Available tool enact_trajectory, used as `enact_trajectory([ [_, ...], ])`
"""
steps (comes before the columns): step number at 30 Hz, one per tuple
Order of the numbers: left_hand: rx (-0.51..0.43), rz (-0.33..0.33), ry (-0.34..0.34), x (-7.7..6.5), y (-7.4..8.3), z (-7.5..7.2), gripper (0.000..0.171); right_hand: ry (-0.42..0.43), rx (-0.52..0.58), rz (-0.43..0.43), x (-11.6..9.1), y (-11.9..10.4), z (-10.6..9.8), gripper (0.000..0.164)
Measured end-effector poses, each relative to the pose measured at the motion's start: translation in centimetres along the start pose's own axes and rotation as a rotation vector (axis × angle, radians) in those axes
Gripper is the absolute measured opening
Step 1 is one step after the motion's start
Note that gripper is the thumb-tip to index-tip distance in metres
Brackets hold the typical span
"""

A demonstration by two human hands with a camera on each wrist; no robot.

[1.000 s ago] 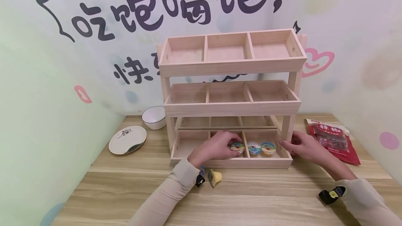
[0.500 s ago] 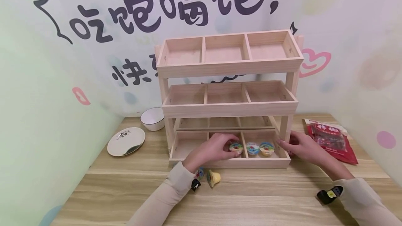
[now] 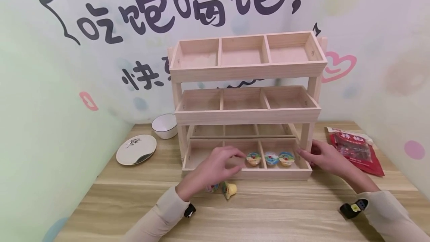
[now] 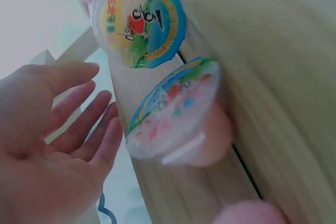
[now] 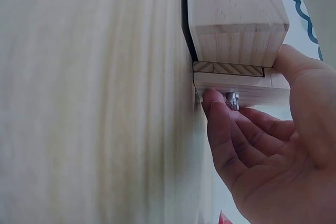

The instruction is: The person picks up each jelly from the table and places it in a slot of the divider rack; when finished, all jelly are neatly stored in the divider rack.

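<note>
Rack held
My left hand hangs loose, empty beside a cup; my right hand grips the rack, probably steadying it.

The wall reads 吃饱喝饱 (and, lower down, 快).

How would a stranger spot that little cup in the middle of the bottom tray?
Find the pale wooden tiered rack, then its lowest front tray. In that tray's middle compartment sits a small round cup with a colourful printed lid. Unlike the two similar lidded cups sharing the right-hand compartment, it has no visible companion.
</note>
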State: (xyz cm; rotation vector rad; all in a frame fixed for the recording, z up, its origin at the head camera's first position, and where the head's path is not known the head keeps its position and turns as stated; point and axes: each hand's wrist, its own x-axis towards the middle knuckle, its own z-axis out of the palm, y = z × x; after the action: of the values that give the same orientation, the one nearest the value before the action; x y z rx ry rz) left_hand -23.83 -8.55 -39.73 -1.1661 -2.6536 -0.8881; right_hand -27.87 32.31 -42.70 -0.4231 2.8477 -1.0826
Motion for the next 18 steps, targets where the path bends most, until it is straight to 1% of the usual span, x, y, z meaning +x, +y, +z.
enact_trajectory([
  [4,-0.021,0.062,0.033,-1.6,-0.1,-0.4,0.02,-0.007,-0.005,0.002,0.0,0.0,0.0,0.065],
  [6,-0.039,0.094,0.036,-2.3,-0.2,-0.6,0.017,-0.009,-0.006,0.002,0.0,0.0,0.1,0.065],
  [8,-0.036,0.126,0.028,-3.0,-0.3,-0.8,0.014,-0.012,-0.006,0.005,0.0,-0.1,0.1,0.065],
  [11,-0.048,0.135,-0.007,-3.8,-0.4,-1.1,0.012,-0.012,-0.015,0.008,-0.1,-0.2,0.1,0.066],
  [14,-0.045,0.121,-0.049,-4.3,-0.4,-1.3,0.012,-0.009,-0.018,0.004,-0.1,-0.1,0.0,0.065],
  [16,-0.026,0.12,-0.067,-4.5,-0.3,-1.3,0.013,-0.007,-0.018,-0.001,-0.1,-0.1,0.0,0.064],
  [18,0.007,0.133,-0.081,-4.6,-0.2,-1.3,0.016,-0.008,-0.015,-0.005,-0.1,-0.1,0.0,0.063],
])
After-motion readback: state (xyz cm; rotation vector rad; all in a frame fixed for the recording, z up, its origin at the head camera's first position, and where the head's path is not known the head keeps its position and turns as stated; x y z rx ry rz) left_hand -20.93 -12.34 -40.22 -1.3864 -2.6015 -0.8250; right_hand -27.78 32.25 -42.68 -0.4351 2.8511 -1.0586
